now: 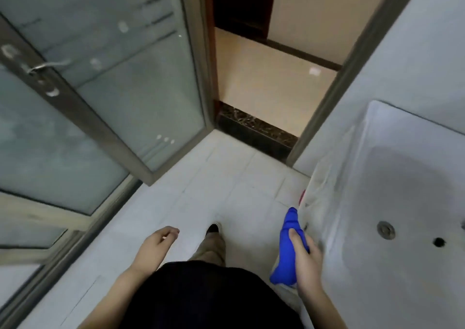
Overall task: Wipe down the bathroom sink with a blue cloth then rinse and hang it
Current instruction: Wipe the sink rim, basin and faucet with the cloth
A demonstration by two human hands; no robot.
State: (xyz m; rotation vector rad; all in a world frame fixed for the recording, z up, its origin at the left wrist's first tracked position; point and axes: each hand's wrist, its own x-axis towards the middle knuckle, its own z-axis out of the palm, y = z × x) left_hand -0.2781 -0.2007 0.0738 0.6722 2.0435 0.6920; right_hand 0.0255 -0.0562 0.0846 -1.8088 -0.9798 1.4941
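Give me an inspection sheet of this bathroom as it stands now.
Surface: white sink at right, basin looks dry and bare; drain open.
Job's things: blue cloth bunched, beside the sink's front edge.
Clutter: small red item by the sink's edge, unclear what.
Hands: right hand grips the cloth; left hand empty, loosely curled.
Cables: nothing seen.
Surroundings: glass door at left, open doorway ahead, pale tiled floor.

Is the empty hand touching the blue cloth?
Apart. The head view shows the left hand open over the floor, with bare tiles and a shoe between it and the blue cloth that the right hand grips.
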